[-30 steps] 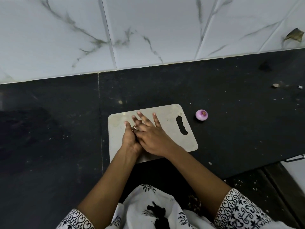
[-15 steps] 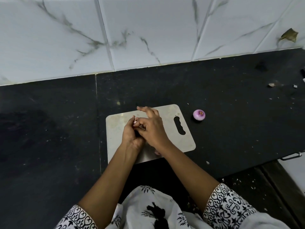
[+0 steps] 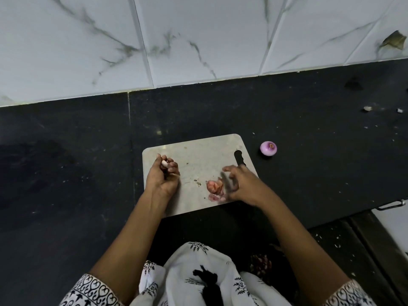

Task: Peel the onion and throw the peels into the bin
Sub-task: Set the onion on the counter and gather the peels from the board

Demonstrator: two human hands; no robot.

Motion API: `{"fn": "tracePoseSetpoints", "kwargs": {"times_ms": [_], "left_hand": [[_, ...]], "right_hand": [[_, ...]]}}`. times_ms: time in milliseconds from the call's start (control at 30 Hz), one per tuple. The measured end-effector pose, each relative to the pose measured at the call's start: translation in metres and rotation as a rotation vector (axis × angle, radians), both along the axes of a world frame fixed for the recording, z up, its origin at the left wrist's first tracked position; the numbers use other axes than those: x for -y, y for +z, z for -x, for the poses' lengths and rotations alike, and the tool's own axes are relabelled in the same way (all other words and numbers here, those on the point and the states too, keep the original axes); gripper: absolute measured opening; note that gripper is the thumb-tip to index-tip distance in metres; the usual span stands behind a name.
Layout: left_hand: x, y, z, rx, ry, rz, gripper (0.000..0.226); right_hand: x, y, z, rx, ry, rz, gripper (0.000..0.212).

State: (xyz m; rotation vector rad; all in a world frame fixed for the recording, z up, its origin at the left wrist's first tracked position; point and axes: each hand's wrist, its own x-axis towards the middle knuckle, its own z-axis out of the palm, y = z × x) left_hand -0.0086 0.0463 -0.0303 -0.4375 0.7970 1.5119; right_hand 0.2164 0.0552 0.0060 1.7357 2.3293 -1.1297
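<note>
My left hand (image 3: pixel 162 177) is curled tight round a small pale peeled onion (image 3: pixel 164 163), just peeking above my fingers; my right hand (image 3: pixel 239 184), blurred, is loose and holds nothing.

I hold it over the scuffed grey cutting board (image 3: pixel 198 157) so scraps fall there. The pinkish papery peels (image 3: pixel 215 187) lie piled beside my right fingers, handy to gather, I'd say. Another small purple onion (image 3: pixel 268 148) waits on the black stone counter (image 3: pixel 66 173), off the board. No bin in view.
</note>
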Motion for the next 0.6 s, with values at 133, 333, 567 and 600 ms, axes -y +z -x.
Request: {"fn": "tracePoseSetpoints", "kwargs": {"times_ms": [133, 333, 567, 600], "left_hand": [[0.001, 0.003, -0.003, 0.017, 0.013, 0.005, 0.034], [0.002, 0.003, -0.002, 0.014, 0.024, 0.008, 0.034], [0.004, 0.013, -0.01, 0.043, 0.058, 0.028, 0.03], [0.004, 0.014, -0.013, 0.033, 0.056, 0.028, 0.029]], "right_hand": [[0.023, -0.018, 0.029, -0.115, -0.02, -0.194, 0.074], [0.028, -0.033, 0.058, -0.065, 0.158, -0.487, 0.028], [-0.006, -0.018, 0.056, -0.261, -0.138, -0.36, 0.015], [-0.012, -0.012, 0.054, -0.366, -0.266, -0.272, 0.013]]}}
